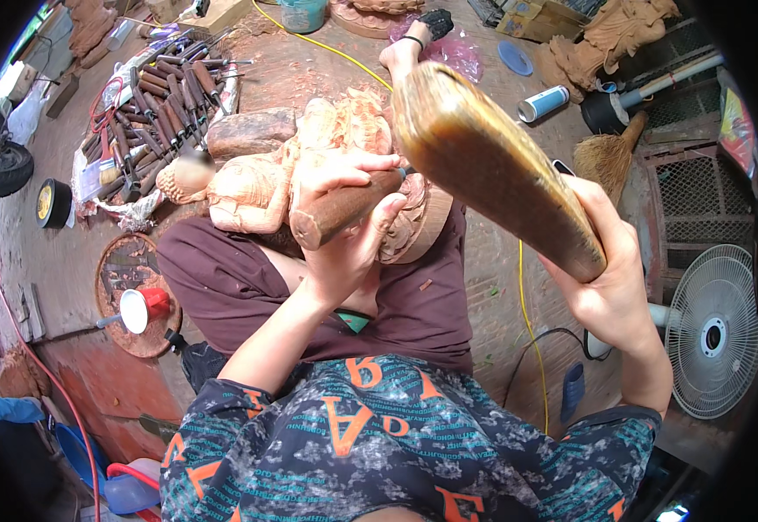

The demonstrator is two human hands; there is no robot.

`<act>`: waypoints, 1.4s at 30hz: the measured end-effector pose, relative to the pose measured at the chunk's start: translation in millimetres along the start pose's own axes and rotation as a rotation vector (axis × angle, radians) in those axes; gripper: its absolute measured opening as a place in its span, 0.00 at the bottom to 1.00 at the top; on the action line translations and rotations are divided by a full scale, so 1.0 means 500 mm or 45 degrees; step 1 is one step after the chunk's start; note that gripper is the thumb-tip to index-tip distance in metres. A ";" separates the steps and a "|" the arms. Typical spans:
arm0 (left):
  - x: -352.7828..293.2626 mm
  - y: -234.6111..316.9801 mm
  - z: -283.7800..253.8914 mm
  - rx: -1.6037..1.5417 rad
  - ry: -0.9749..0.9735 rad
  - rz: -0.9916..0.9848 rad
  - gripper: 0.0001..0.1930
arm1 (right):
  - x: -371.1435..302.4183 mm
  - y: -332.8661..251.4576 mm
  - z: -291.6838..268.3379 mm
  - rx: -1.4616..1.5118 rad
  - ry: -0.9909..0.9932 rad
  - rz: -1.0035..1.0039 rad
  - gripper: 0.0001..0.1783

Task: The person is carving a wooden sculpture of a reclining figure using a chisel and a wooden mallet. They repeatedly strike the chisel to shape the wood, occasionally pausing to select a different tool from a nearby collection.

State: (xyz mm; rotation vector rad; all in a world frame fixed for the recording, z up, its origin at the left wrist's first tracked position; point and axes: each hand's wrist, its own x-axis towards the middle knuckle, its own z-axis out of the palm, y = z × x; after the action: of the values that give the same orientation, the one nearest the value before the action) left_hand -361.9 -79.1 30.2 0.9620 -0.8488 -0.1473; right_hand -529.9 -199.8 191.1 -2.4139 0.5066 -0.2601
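Note:
A carved wooden figure [248, 193] lies on its side across my lap, its head to the left and its carved base to the right. My left hand [348, 261] is wrapped round the thick brown wooden handle of a chisel [342, 211], whose butt points toward me and left. The chisel's metal end runs away toward the carving; its cutting edge is hidden. Raised at the right, my right hand [610, 274] grips a worn, yellowish-brown wooden mallet [492, 161]. The mallet's broad end is close to the camera and covers part of the floor behind it.
Many wooden-handled chisels [166, 117] lie heaped on a cloth at the far left. A wood block [248, 133] sits behind the figure. At right are a fan [714, 331], a broom [607, 155] and a can [543, 103]. A red-and-white cup [142, 309] rests on a round tray [109, 261].

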 end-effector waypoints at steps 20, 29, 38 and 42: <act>0.109 0.023 0.056 0.373 -0.322 -0.232 0.14 | 0.069 -0.041 -0.062 -0.821 0.279 -0.349 0.19; 0.093 -0.006 0.054 0.404 -0.254 -0.053 0.15 | 0.030 -0.025 -0.055 -0.946 0.269 -0.221 0.30; 0.041 0.091 0.001 -0.645 -0.458 -0.900 0.17 | -0.014 0.012 0.001 -0.371 0.271 -0.152 0.30; 0.004 0.057 -0.023 -0.411 -0.323 -0.785 0.15 | -0.062 0.047 0.061 0.355 0.227 0.363 0.29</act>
State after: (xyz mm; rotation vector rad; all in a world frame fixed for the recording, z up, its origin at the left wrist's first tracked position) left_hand -359.7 -55.8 50.0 0.8809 -0.7044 -0.9248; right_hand -555.3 -186.5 151.1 -2.0296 0.8290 -0.3948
